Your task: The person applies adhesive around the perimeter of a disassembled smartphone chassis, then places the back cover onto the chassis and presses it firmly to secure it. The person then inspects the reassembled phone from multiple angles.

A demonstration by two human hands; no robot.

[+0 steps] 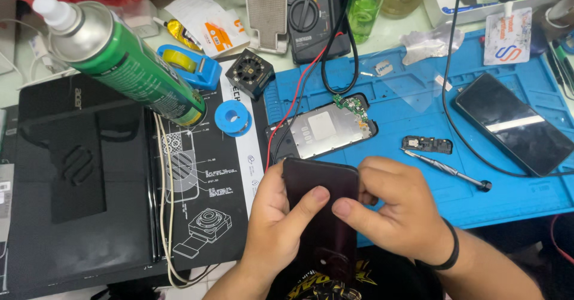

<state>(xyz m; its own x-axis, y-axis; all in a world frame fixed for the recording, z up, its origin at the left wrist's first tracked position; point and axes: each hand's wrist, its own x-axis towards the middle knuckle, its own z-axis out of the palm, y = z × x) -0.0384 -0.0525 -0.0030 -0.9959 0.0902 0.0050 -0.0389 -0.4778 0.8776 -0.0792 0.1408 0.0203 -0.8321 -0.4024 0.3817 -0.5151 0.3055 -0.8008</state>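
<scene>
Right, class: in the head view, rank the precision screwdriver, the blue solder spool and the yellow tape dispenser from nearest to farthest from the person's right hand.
Measured from the right hand:
1. Precision screwdriver, on the blue mat just up and right of the hand.
2. Blue solder spool, up and left, on the black printed mat.
3. Yellow tape dispenser, farther up and left, beside the green spray can.

green spray can [128,61], multimeter [314,16], screwdriver [445,170]

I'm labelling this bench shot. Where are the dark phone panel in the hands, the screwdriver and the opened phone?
dark phone panel [320,177], head view, upper face
screwdriver [445,168], head view, mid-shaft
opened phone [326,128], head view, metal shield plate
</scene>
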